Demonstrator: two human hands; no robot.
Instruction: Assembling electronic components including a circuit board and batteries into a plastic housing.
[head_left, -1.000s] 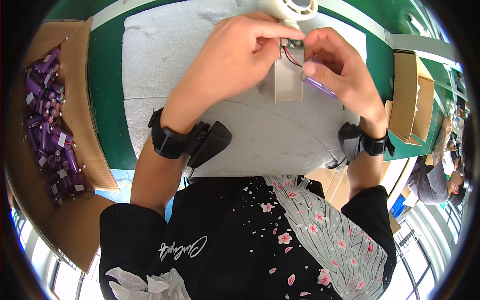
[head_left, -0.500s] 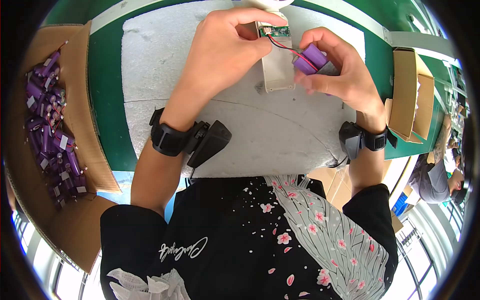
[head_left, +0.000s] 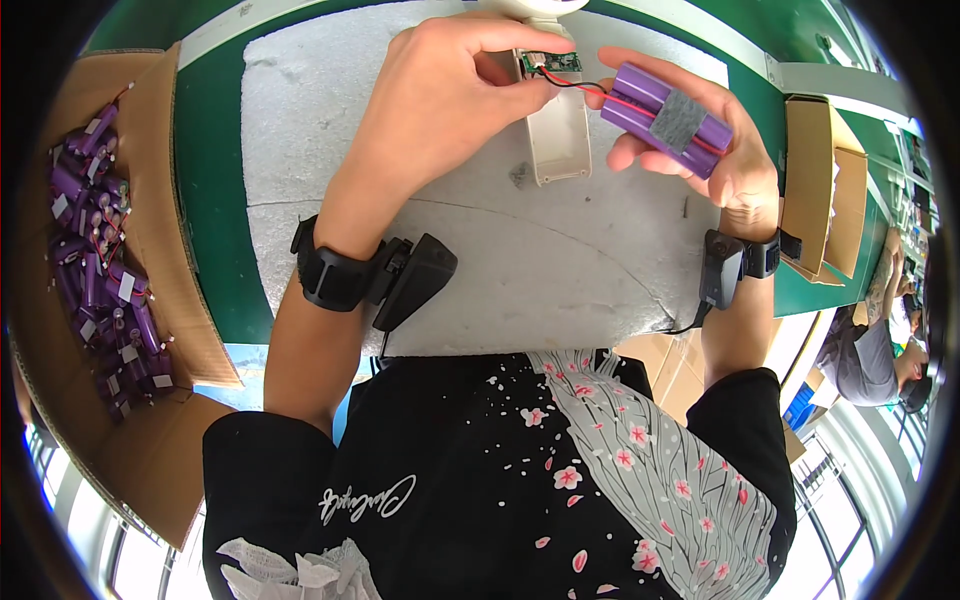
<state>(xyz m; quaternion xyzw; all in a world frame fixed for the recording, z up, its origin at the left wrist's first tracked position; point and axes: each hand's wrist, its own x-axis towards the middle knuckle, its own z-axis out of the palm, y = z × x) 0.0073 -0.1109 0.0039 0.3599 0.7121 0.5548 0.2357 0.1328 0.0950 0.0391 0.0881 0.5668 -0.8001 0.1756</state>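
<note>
My left hand [head_left: 445, 95] grips the upper part of an off-white plastic housing [head_left: 560, 148], its index finger stretched across the top and its thumb beside a small green circuit board [head_left: 563, 62]. The housing is an open, tray-like shell. A red and a black wire run from a connector on the board to a purple battery pack [head_left: 690, 122] with a grey patch round its middle. That pack rests across the palm and fingers of my right hand [head_left: 745, 170], tilted, to the right of the housing and apart from it.
A pale foam mat [head_left: 480, 270] lies under the work on a green table [head_left: 225, 250]. On the left stands a cardboard box [head_left: 165, 200] holding several purple battery packs [head_left: 100, 260]. A smaller carton [head_left: 808, 190] is at the right. Farther right, another person [head_left: 868, 365] is visible.
My right hand has turned palm up and shifted right, so the battery pack now shows its long side. Its wires stretch farther from the board. My left hand has stayed nearly still.
</note>
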